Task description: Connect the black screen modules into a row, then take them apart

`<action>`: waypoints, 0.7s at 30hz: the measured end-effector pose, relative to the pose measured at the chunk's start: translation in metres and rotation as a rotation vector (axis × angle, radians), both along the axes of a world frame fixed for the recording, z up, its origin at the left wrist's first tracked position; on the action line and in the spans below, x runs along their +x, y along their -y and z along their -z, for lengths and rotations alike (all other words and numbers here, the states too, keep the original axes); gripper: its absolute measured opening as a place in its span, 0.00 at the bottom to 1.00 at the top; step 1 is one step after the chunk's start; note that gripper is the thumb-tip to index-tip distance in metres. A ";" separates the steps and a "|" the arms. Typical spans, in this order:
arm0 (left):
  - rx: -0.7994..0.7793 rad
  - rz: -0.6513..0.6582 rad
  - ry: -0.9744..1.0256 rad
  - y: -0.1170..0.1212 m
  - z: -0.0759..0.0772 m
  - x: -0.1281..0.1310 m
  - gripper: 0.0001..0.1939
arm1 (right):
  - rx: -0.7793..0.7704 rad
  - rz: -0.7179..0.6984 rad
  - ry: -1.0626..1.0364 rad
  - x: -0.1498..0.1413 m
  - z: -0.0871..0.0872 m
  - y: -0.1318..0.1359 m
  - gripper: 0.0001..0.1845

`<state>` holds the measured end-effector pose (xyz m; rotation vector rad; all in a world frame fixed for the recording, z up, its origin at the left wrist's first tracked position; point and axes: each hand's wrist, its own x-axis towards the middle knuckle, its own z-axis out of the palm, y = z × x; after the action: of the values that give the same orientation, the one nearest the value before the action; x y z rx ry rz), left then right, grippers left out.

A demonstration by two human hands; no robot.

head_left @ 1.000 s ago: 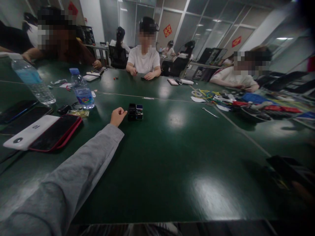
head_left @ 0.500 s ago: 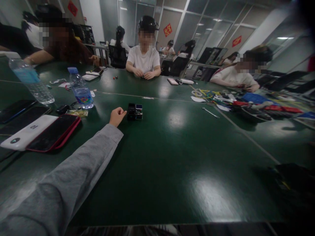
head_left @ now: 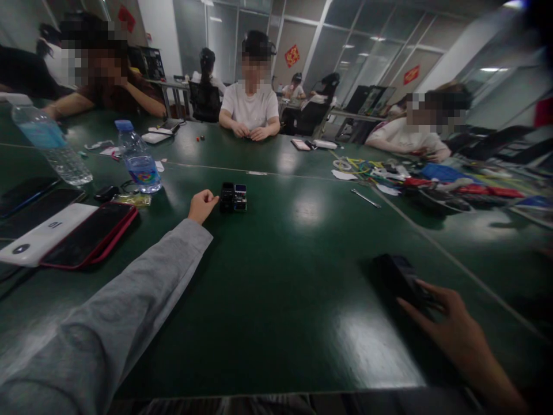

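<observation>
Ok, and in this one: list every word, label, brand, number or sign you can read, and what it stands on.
"10" or "01", depending which way up: white flat device.
Red wall sign: markings too blurred to read.
Blue-capped bottle and white-capped bottle: labels too blurred.
Small black device, dark device: nothing legible.

blue-capped bottle; wrench near tangled cables
</observation>
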<state>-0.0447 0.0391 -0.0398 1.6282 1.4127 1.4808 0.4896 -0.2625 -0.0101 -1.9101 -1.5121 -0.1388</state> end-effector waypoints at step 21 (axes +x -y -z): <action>-0.035 0.141 0.065 0.012 -0.016 0.010 0.19 | 0.110 -0.547 0.371 -0.270 0.000 -0.213 0.31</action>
<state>-0.0348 0.0270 -0.0241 1.6087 1.2556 1.4079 0.2194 -0.0492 -0.0097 -1.3727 -2.1705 -0.3322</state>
